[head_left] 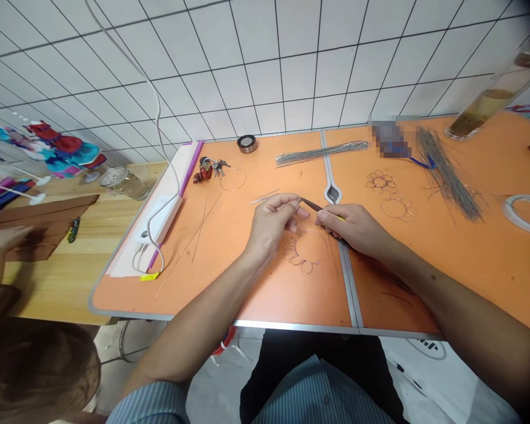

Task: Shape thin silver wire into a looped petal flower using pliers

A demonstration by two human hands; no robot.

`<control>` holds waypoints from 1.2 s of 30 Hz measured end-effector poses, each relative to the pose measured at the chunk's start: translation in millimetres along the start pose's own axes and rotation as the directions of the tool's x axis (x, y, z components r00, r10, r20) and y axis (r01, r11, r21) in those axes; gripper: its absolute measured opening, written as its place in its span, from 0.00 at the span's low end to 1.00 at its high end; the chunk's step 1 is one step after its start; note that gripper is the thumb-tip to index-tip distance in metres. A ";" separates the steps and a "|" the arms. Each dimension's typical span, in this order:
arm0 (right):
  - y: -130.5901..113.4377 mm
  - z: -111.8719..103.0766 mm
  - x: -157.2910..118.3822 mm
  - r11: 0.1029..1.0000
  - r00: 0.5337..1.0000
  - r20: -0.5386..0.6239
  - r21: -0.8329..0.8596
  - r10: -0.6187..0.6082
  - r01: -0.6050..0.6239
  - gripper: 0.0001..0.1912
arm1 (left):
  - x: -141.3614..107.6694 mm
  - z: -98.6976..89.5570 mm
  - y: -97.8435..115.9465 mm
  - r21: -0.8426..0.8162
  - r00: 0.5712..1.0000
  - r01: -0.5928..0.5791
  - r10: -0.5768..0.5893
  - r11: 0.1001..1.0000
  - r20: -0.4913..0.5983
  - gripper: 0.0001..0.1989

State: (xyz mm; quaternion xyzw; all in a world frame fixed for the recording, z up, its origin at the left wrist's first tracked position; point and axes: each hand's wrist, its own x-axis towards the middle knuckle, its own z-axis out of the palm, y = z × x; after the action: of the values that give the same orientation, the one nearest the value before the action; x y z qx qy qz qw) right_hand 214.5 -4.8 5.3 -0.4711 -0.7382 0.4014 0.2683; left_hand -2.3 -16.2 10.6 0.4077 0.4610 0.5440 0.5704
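Note:
My right hand (355,228) is closed around pliers with narrow dark jaws (311,205) and a bit of yellow at the handle. Their tip meets the fingers of my left hand (274,221), which are pinched together; whatever lies between them is too small to make out. Just below both hands, a wire ring with small loops along one side (307,268) lies on the orange table (229,288). Short straight wires (264,197) lie beyond my left hand. Right of my right hand are a flower-shaped wire piece (380,181) and a partly looped ring (396,207).
Wire bundles (321,153) (450,176), a tape roll (247,143), keys (214,167) and a plain wire ring (234,179) lie farther back. A white power strip (159,221) with a cable is at left, a bottle (481,112) at right. Another person's hand (4,238) touches brown material.

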 end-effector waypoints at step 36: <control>-13.9 1.1 -4.4 0.999 0.999 -0.005 0.017 0.036 -0.036 0.29 | -4.8 5.0 -3.0 -0.213 0.986 0.167 -0.167 0.963 0.021 0.10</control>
State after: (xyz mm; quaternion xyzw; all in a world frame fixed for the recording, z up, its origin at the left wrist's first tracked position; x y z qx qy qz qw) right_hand 208.8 -12.4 16.5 -0.4830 -0.7254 0.4112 0.2673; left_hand 3.3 -21.0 9.4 0.3043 0.4318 0.5398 0.6554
